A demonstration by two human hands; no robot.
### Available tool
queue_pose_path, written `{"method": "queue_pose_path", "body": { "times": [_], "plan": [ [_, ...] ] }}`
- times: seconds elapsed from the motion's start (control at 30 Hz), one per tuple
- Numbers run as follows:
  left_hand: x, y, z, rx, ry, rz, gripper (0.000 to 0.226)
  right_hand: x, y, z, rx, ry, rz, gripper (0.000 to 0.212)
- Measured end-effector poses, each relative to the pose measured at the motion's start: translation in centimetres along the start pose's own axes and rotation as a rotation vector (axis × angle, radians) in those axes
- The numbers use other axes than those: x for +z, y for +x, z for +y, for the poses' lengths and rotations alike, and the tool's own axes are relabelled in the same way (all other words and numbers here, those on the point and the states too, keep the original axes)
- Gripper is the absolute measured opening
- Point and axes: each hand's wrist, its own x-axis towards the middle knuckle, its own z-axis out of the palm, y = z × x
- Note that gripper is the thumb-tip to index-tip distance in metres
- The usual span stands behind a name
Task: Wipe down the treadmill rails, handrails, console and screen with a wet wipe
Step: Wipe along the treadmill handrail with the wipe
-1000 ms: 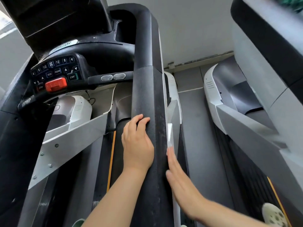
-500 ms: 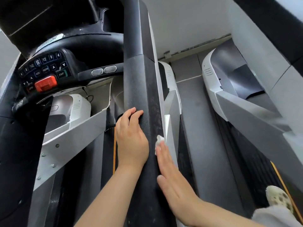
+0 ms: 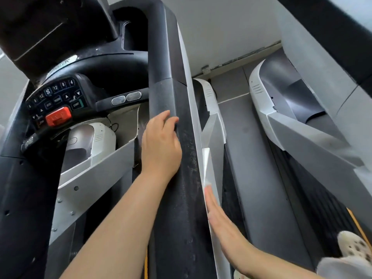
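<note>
A black, dusty handrail (image 3: 182, 158) runs up the middle of the view from the bottom edge to the console (image 3: 60, 101), its top face speckled with pale grit. The left hand (image 3: 161, 146) rests on the rail's left side, fingers curled loosely over the edge. The right hand (image 3: 223, 230) lies flat against the rail's pale right flank, fingers straight and pointing up the rail; a thin white strip just beyond the fingertips looks like the wet wipe (image 3: 206, 168), though seen edge-on it is hard to tell from the trim. To the left, the console shows a cluster of dark buttons, a red stop button (image 3: 58, 116) and two oval grey pads (image 3: 126, 98) on a crossbar. Below sit white and grey motor covers and side panels with bolts. To the right lies a grey floor (image 3: 251, 158), then a second treadmill (image 3: 281, 109) with a white hood and dark belt. A pale wall (image 3: 221, 27) closes the far end, meeting the floor at a scuffed skirting. A white perforated shoe (image 3: 354, 248) shows at the lower right.
</note>
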Motion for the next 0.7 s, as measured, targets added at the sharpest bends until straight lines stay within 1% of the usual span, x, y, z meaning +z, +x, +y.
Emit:
{"method": "queue_pose_path", "body": {
  "times": [0.07,0.13,0.2,0.3,0.43,0.5,0.6,0.7],
  "plan": [
    [0.9,1.3,-0.1,-0.012,0.032,-0.006,0.040,-0.8,1.2,-0.3,0.074,0.018,-0.004,0.061],
    [1.5,2.0,-0.1,-0.070,0.016,-0.019,0.041,-2.4,4.8,-0.6,0.172,0.080,0.065,0.055],
    [1.7,1.9,0.0,-0.120,-0.038,-0.006,0.046,-4.0,8.6,-0.3,0.229,0.035,0.109,0.054],
    [1.7,1.8,0.0,-0.150,-0.095,0.019,0.047,-6.1,12.8,1.1,0.289,-0.064,0.122,0.053],
    [1.8,2.0,0.0,-0.163,-0.121,0.015,0.046,-7.7,16.3,2.3,0.308,-0.120,0.145,0.053],
    [1.9,1.9,0.0,-0.171,-0.127,0.007,0.047,-8.5,18.3,2.7,0.360,-0.105,0.158,0.054],
    [1.8,1.9,0.0,-0.177,-0.133,0.007,0.047,-9.1,20.2,2.8,0.488,-0.019,0.233,0.065],
    [1.9,2.0,0.0,-0.185,-0.128,0.012,0.047,-8.7,19.4,1.5,0.496,0.088,0.255,0.063]
  ]
}}
